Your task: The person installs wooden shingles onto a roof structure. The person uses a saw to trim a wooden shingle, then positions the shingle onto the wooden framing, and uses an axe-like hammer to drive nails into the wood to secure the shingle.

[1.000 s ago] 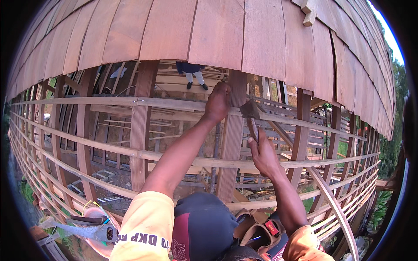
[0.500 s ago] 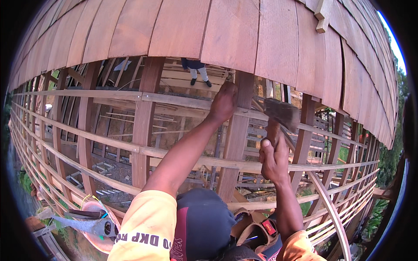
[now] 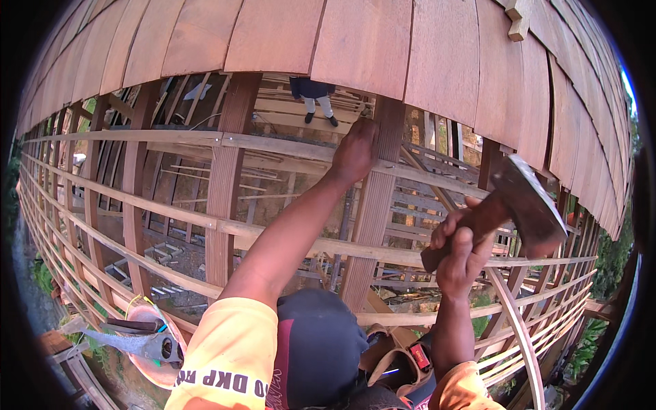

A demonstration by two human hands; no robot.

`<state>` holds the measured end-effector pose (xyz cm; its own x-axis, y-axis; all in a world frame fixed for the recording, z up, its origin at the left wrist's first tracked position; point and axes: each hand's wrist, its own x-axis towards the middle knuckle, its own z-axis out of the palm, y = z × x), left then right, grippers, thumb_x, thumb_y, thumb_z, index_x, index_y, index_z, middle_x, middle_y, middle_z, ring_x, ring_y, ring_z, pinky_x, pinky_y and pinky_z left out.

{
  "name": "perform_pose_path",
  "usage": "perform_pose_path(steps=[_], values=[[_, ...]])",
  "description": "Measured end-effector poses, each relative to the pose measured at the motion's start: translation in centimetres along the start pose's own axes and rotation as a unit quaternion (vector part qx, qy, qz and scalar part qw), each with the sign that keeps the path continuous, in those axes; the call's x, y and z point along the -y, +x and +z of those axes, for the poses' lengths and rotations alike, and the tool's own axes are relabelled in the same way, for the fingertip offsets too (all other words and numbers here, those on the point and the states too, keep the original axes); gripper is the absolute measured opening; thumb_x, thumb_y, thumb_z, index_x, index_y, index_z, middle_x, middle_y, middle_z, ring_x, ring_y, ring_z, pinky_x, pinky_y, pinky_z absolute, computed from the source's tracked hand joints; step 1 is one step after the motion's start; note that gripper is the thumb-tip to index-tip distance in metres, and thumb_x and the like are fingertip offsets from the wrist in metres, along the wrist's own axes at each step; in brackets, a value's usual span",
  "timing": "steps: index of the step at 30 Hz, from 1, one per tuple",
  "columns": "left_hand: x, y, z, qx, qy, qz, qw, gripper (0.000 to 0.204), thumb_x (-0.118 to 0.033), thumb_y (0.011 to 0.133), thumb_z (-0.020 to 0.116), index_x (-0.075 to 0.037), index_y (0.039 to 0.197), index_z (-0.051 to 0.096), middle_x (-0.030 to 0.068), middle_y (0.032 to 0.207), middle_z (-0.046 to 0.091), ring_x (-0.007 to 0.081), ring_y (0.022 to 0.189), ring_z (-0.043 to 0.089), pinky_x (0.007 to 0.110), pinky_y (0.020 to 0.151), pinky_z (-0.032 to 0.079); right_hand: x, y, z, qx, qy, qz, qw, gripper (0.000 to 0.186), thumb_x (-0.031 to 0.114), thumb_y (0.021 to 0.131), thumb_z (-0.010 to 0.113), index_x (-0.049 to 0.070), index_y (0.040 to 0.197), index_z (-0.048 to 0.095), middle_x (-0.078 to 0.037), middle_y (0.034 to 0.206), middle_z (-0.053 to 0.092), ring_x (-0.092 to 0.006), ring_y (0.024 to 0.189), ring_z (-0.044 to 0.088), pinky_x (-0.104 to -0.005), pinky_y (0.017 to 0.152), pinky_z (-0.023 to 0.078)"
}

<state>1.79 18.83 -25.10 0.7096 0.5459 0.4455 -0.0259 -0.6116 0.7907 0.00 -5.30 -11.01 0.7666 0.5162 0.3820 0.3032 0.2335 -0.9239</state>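
My right hand (image 3: 465, 249) grips the wooden handle of a hatchet (image 3: 529, 205). Its dark, broad head is tilted up to the right, and one long edge shines. My left hand (image 3: 355, 152) is closed at the lower edge of the reddish wooden shingles (image 3: 362, 51), beside a brown rafter (image 3: 372, 219). Whatever its fingers hold is hidden. Just below that hand, a thin batten (image 3: 287, 145) crosses the rafter.
More battens (image 3: 294, 242) and rafters (image 3: 222, 184) form an open grid with gaps down to the ground. At lower left hangs a bucket (image 3: 147, 365) with a saw (image 3: 130, 342). A tool pouch (image 3: 396, 369) is at my waist. Far below stands another person (image 3: 314, 96).
The hatchet has swung away to the right, from near the rafter, and its head has turned. My left hand stays beside the rafter by the shingle edge.
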Motion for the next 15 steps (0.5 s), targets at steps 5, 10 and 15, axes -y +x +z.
perform_pose_path(steps=[5, 10, 15], values=[[-0.2, 0.4, 0.0, 0.003, -0.005, -0.005, 1.000, 0.012, 0.000, 0.086, 0.053, -0.002, 0.098, 0.051, 0.0222, 0.097, 0.056, 0.0457, 0.095, 0.058, 0.053, 0.081, 0.048, -0.7, 1.6, 0.5, -0.012, 0.074, -0.154, 0.985, 0.046, 0.040, 0.101, 0.056, 0.001, 0.123, 0.047, -0.005, 0.080, 0.052, -0.0147, 0.061, 0.049, -0.0274, 0.055, 0.044], [0.1, 0.3, 0.5, 0.013, 0.002, -0.003, 1.000, 0.015, 0.000, 0.085, 0.054, -0.002, 0.099, 0.051, 0.0211, 0.098, 0.056, 0.0440, 0.097, 0.058, 0.051, 0.081, 0.048, -8.9, -1.6, -2.0, 0.148, -0.262, 0.221, 0.928, 0.030, 0.026, 0.105, 0.050, 0.002, 0.123, 0.045, -0.002, 0.073, 0.049, -0.0110, 0.058, 0.046, -0.0274, 0.053, 0.042], [1.0, -0.1, -0.5, -0.029, -0.003, 0.027, 0.999, 0.011, 0.003, 0.085, 0.052, 0.000, 0.096, 0.053, 0.0203, 0.089, 0.057, 0.0409, 0.086, 0.060, 0.047, 0.075, 0.048, 3.5, 2.3, 1.0, -0.040, 0.087, -0.177, 0.980, 0.048, 0.044, 0.100, 0.058, 0.000, 0.114, 0.045, -0.002, 0.072, 0.046, -0.0101, 0.065, 0.047, -0.0254, 0.055, 0.041]])
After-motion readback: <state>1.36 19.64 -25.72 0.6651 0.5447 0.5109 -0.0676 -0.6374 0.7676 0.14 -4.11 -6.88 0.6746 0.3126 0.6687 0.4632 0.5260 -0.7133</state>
